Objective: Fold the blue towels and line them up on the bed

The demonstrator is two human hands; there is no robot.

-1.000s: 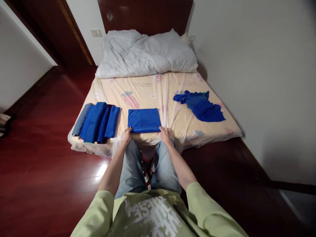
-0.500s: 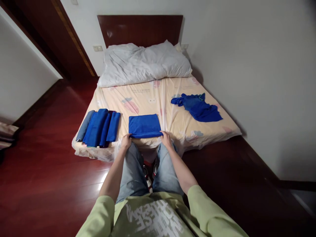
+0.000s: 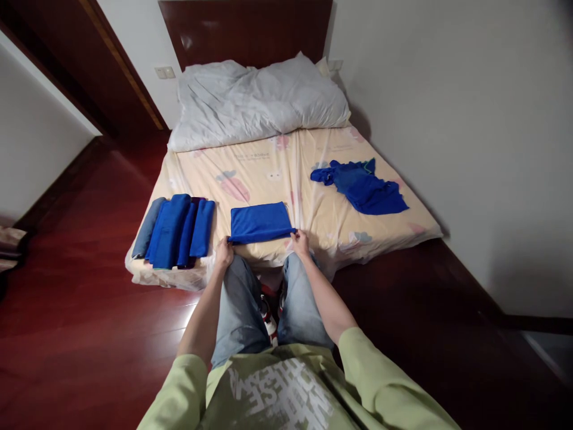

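Note:
A blue towel (image 3: 261, 222) lies spread in a rectangle at the near edge of the bed, its front edge turned up in a narrow fold. My left hand (image 3: 224, 252) pinches the left end of that fold. At the right end, my right hand (image 3: 300, 242) grips the other corner between thumb and fingers. Just left of the towel sits a row of rolled towels (image 3: 172, 232), mostly blue, with a grey-blue one at the outer side. Farther right, a crumpled pile of blue cloths (image 3: 369, 190) rests on the bed.
The bed (image 3: 264, 173) has a cream sheet with a strawberry print and a thin translucent cover. A white quilt (image 3: 259, 104) is bunched against the dark headboard (image 3: 250, 30). White walls stand behind and to the right; dark red wooden floor (image 3: 85, 286) surrounds the bed.
The front fold has moved slightly away from me, with both hands still at its ends. The view has tilted down a little. The rolled towels and the cloth pile stay in place.

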